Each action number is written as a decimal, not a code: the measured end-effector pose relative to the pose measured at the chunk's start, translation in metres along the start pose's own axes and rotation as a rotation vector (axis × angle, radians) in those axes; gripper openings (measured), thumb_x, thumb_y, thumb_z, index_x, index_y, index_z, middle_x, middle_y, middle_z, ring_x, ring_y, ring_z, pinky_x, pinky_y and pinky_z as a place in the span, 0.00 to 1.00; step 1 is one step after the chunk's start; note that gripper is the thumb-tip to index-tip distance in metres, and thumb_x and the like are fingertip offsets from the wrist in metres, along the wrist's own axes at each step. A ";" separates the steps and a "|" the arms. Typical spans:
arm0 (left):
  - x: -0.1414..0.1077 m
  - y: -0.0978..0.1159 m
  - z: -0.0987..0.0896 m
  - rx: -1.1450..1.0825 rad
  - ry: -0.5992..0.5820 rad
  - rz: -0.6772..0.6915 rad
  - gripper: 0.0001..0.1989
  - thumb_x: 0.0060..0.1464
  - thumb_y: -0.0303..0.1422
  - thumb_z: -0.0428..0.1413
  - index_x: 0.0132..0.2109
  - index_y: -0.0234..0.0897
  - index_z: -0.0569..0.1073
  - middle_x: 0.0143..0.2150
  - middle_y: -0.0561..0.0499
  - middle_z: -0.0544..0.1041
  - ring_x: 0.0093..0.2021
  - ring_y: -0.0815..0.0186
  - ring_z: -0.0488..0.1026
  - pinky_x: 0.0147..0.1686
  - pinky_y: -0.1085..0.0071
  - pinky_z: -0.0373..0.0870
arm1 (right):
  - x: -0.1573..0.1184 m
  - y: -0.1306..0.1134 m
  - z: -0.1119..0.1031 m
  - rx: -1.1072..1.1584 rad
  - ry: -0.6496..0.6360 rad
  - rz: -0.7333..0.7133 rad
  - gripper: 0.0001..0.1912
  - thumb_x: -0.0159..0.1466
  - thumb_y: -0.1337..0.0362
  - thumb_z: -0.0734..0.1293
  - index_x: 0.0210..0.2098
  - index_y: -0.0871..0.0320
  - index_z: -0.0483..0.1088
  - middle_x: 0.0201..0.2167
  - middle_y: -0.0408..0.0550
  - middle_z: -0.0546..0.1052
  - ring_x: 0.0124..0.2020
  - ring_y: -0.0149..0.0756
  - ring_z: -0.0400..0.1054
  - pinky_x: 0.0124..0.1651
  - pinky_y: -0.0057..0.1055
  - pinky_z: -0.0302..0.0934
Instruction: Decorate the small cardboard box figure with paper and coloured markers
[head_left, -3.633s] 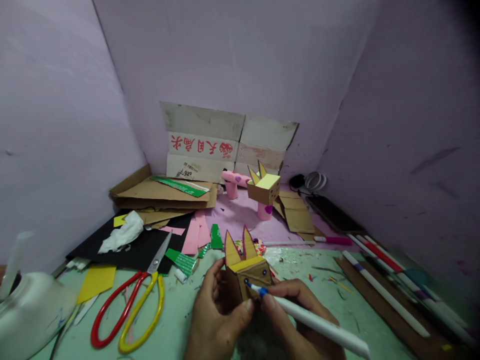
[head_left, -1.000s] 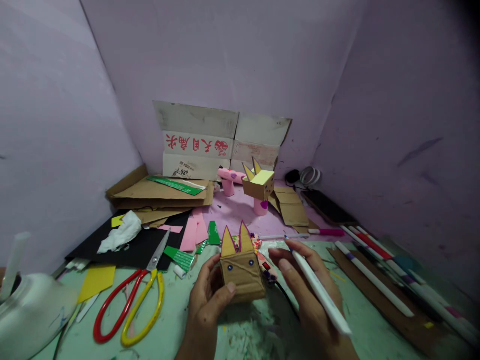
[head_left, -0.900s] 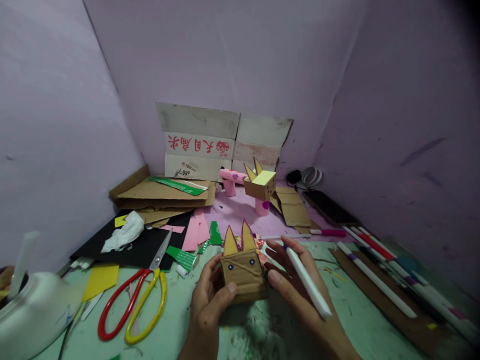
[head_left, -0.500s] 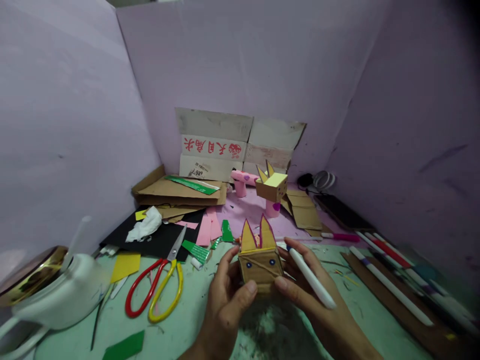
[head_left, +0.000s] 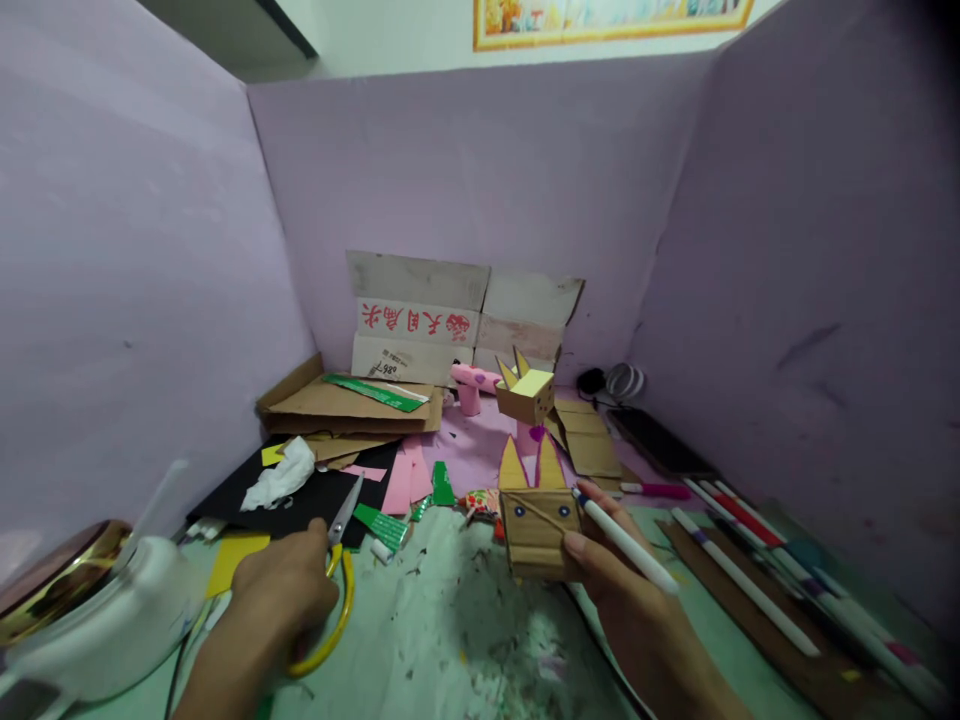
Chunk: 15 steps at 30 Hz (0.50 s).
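A small cardboard animal head [head_left: 538,535] with two pointed yellow ears and two blue eyes is held by its right side in my right hand [head_left: 622,590]. The same hand has a white marker [head_left: 628,545] with a blue tip lying across its fingers. At the left, my left hand [head_left: 285,585] is over the scissors [head_left: 346,610], covering the red handle; the yellow handle and the blades show beside it. Its fingers are bent down, and their grip is hidden beneath the hand. A second cardboard head [head_left: 526,397] rests on a pink body behind.
A white teapot [head_left: 120,620] stands at the left. Folded cardboard [head_left: 352,405], black paper and a crumpled white tissue [head_left: 281,475] lie at the back left. Several markers [head_left: 750,585] lie at the right near a dark phone [head_left: 660,440]. Purple walls surround the table.
My left hand has let go of the cardboard head and moved left onto the scissors. My right hand still holds the head and marker. The view has tilted up.
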<state>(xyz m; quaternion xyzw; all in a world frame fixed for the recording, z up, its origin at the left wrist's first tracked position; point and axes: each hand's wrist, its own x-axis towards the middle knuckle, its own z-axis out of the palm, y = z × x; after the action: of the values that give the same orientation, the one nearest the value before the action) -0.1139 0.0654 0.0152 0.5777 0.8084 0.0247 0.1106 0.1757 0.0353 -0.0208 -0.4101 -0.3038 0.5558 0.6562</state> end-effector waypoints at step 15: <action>0.009 -0.025 -0.017 -0.011 0.061 -0.018 0.11 0.45 0.33 0.51 0.38 0.38 0.72 0.39 0.35 0.80 0.42 0.41 0.76 0.34 0.59 0.66 | 0.001 0.006 0.000 0.066 0.005 0.004 0.38 0.49 0.59 0.77 0.57 0.52 0.62 0.49 0.52 0.77 0.51 0.52 0.72 0.51 0.43 0.64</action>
<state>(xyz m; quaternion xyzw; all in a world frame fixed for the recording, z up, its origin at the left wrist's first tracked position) -0.1434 0.0667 0.0258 0.5686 0.8164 0.0458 0.0896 0.1734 0.0367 -0.0262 -0.3902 -0.2827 0.5660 0.6690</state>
